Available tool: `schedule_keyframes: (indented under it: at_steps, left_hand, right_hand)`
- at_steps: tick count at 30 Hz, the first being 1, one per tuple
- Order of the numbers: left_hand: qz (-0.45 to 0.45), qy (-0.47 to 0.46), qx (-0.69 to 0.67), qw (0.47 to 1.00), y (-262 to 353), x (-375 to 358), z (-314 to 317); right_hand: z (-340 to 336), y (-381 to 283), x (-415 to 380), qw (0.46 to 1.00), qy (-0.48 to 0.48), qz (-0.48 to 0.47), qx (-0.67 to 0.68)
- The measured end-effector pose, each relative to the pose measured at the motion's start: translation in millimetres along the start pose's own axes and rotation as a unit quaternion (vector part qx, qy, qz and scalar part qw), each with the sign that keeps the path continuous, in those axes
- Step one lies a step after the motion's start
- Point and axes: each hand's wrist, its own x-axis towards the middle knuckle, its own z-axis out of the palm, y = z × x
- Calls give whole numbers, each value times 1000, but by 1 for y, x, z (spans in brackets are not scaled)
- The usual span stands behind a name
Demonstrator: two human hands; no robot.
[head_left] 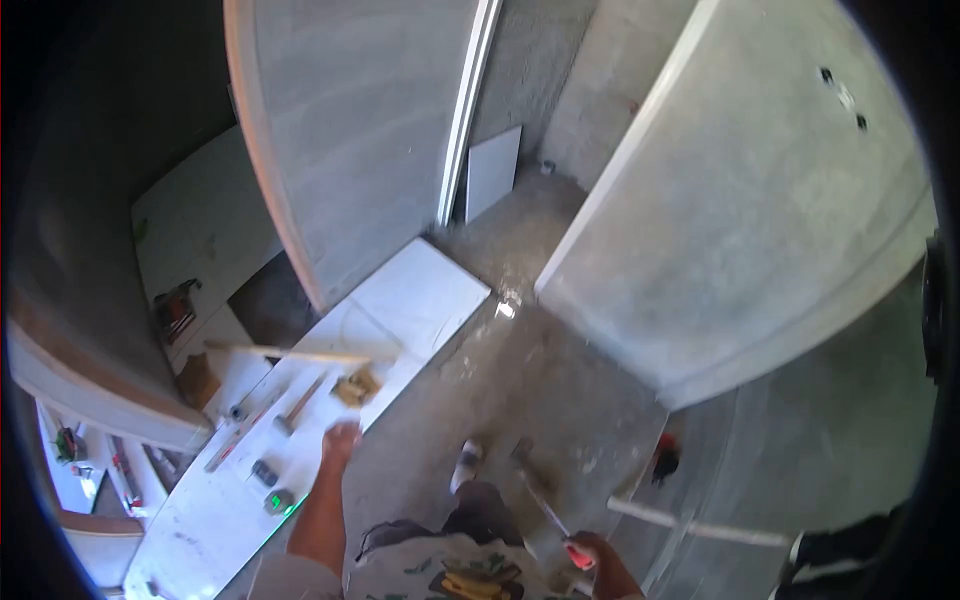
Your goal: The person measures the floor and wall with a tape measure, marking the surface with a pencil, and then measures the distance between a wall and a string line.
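Note:
My right hand point(598, 562), low in the view, is closed around the red grip of a hammer point(543, 503). The hammer's head points forward above the grey floor. My left hand point(342, 437) hangs over the near edge of a long white board point(215, 525); its fingers are foreshortened and too blurred to read. Just ahead of that hand lies a crumpled yellow-brown item point(355, 387). To its left on the board are a mallet point(286, 423) with a wooden handle, a small dark object point(264, 472) and a device with a green light point(278, 502).
A wooden strip point(300, 353) lies across the board. Upright grey wall panels stand at the left point(365, 130) and right point(745, 210). Light strips point(645, 512) and a red and black object point(665, 460) are on the floor at right. A white sheet point(493, 175) leans at the back.

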Motion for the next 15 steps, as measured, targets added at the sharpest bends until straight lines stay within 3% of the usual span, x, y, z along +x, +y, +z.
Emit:
schedule_keyframes:
  at_steps: [2, 3, 4, 6, 7, 9, 13, 15]
  left_hand:
    - [-139, 20, 42, 989, -54, 7, 40]
    - [-155, 19, 42, 987, -141, 21, 65]
    - [-63, -47, 459, 885, -204, 29, 80]
    - [-37, -135, 478, 867, -155, -14, 117]
    - [-49, -132, 467, 873, -134, -25, 135]
    - [-73, -239, 420, 873, -86, -35, 163]
    - [-33, -229, 437, 869, -89, 21, 222]
    - [-69, -272, 487, 827, -100, 81, 247]
  right_hand:
    - [-64, -43, 32, 999, -29, 29, -31]
    - [-104, -82, 42, 988, -51, 46, -138]
    - [-141, -116, 26, 988, -17, 6, -151]
    - [-213, -181, 12, 966, 43, -73, -245]
    - [-246, -212, 18, 939, 64, -111, -319]
    - [-301, -268, 35, 919, 93, -131, -359]
    - [-368, -399, 45, 880, 155, -173, -413]
    - [-385, -455, 71, 864, 166, -184, -438]
